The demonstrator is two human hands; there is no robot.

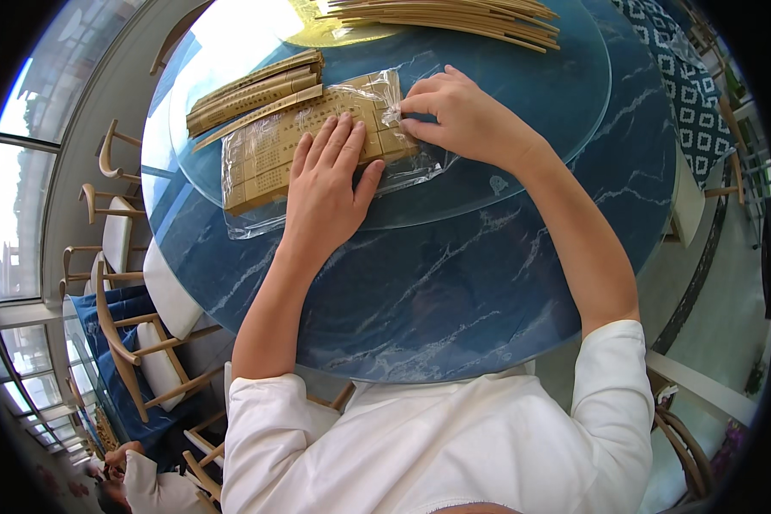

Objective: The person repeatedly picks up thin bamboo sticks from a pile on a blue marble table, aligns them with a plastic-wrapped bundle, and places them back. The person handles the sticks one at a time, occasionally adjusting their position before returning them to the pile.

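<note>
A clear plastic bag [384, 88] holds a stack of printed brown paper sleeves [261, 171] on the glass turntable. My left hand [327, 184] lies flat on top of the stack, its fingers stretched out and slightly apart. At the bag's right end, my right hand [463, 116] pinches the crumpled plastic between thumb and fingers. Several loose brown paper sleeves [253, 96] rest just behind the bag on the left, one partly overlapping it. Farther back lies a bundle of thin wooden chopsticks [463, 21].
The round glass turntable [565, 103] sits on a blue marble-patterned table [420, 300]. A gold round surface [317, 21] shows at the far side. Wooden chairs [146, 351] stand at the left, and another person [150, 488] is at the lower left. Patterned cloth [672, 81] hangs at the right.
</note>
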